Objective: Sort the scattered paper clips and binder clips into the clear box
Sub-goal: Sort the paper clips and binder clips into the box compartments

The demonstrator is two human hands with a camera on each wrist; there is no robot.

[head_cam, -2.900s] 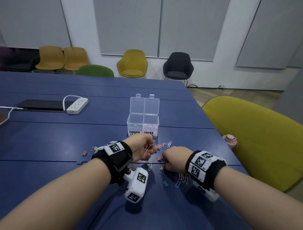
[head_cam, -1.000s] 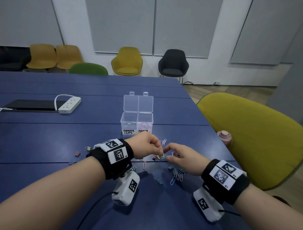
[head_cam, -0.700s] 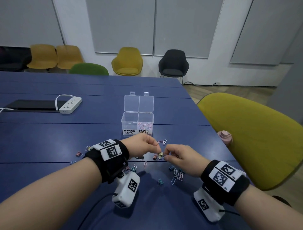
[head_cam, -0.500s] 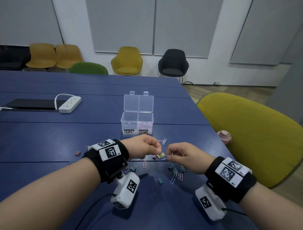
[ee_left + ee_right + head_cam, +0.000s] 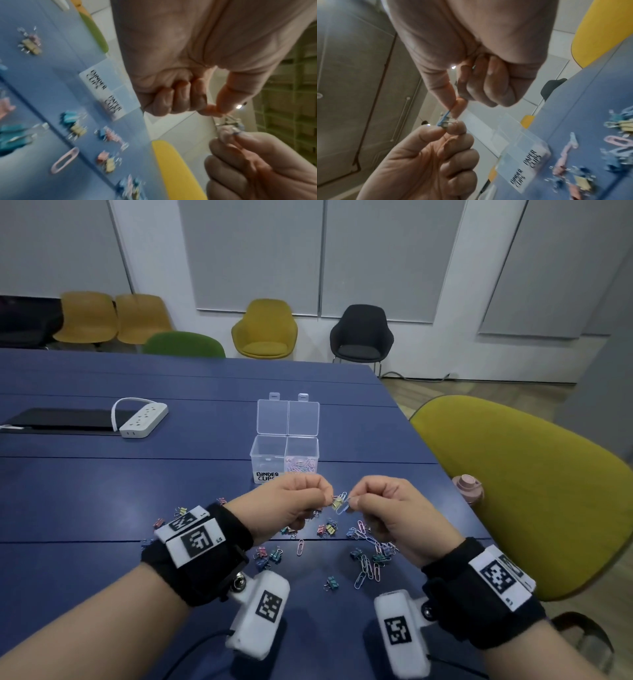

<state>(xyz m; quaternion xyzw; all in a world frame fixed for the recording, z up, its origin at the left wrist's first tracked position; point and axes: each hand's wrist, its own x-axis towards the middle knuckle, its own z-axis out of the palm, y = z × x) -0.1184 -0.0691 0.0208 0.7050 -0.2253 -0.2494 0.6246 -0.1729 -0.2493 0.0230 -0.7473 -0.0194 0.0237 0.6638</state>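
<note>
Both hands hover above the blue table (image 5: 102, 501), just in front of the clear box (image 5: 267, 455). My left hand (image 5: 327, 499) pinches a small yellow binder clip (image 5: 337, 502) between thumb and forefinger. My right hand (image 5: 354, 502) pinches a blue paper clip (image 5: 343, 507) that is hooked into that binder clip. The right wrist view shows the blue paper clip (image 5: 444, 117) against the binder clip (image 5: 445, 125). The box lid stands open; pastel paper clips (image 5: 300, 465) fill the right compartment. Several loose paper clips (image 5: 368, 565) and binder clips (image 5: 325, 529) lie under the hands.
A white power strip (image 5: 144, 419) and a flat black device (image 5: 58, 419) lie at the far left. A pink bottle top (image 5: 467, 487) shows beside the table's right edge, next to an olive chair (image 5: 531, 491). More chairs line the far wall.
Both hands have lifted off the pile of clips and risen a little toward the box, holding the joined binder clip and paper clip between them.
</note>
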